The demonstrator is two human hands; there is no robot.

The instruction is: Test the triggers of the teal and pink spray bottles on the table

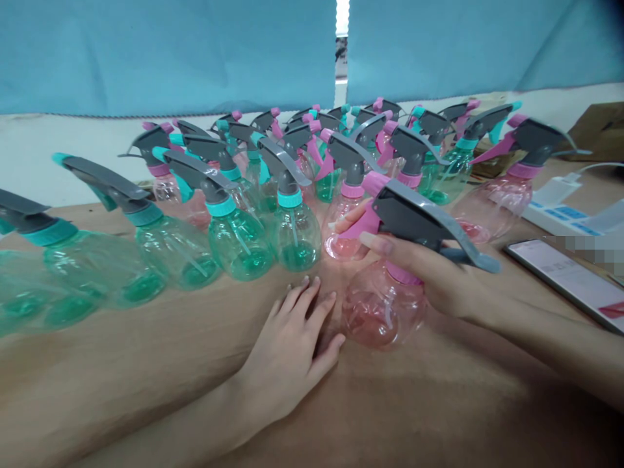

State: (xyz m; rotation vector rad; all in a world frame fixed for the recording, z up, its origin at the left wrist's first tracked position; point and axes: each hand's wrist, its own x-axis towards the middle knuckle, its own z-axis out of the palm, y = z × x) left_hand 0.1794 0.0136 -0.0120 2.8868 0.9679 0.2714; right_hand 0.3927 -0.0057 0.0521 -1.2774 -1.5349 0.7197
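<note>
My right hand (429,266) is wrapped round the neck of a pink spray bottle (375,305), which has a grey head, a pink nozzle and a pink trigger. One finger reaches up along that trigger. Just left of this bottle, my left hand (297,338) lies palm down on the wooden table (195,377), fingers stretched and holding nothing. Beyond its fingertips stand a green spray bottle (298,234) with a turquoise collar and another green spray bottle (241,244). A pink spray bottle (344,221) is partly hidden behind the one in my right hand.
Several more green and pink spray bottles crowd the table's back and left, such as a green one (180,253). To the right lie a phone (570,279) and a white power strip (560,214) with a cable. A cardboard box (597,133) and blue curtains (170,52) are behind.
</note>
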